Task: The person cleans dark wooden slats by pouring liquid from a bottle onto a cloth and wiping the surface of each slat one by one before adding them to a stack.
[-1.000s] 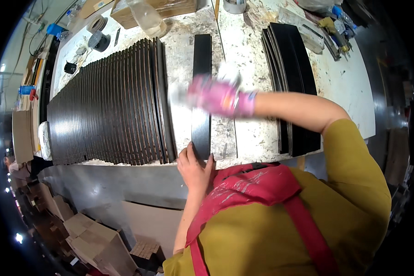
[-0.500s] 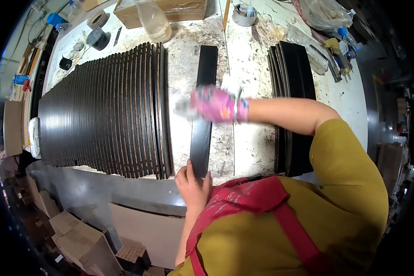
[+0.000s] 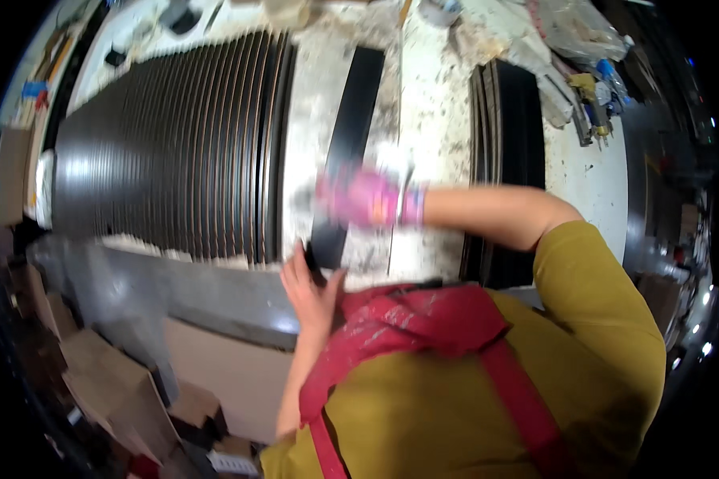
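Note:
A long, flat black board (image 3: 358, 104) lies on the white worktable, its far end leaning a little to the right. My left hand (image 3: 310, 295) has its bare fingers and thumb on either side of the board's near end. Across the middle of the board is my right hand (image 3: 363, 197), in a pink patterned glove and smeared by motion. Something pale and blurred shows around that hand; what it is I cannot make out. To the left stands a long row of dark boards (image 3: 176, 152) on edge. A smaller stack of black boards (image 3: 519, 128) is right, partly behind my right forearm.
The stained white worktable (image 3: 435, 104) carries tools (image 3: 593, 104) and a clear plastic bag (image 3: 579, 36) at the far right. A dark cup (image 3: 180, 16) and a round pot (image 3: 439, 11) are at the far edge. Cardboard boxes (image 3: 108, 367) stand below left.
My view has shifted, so the table's far things sit higher or partly out of sight. The board slants more. My right hand has moved nearer the board's near end; my left still holds that end.

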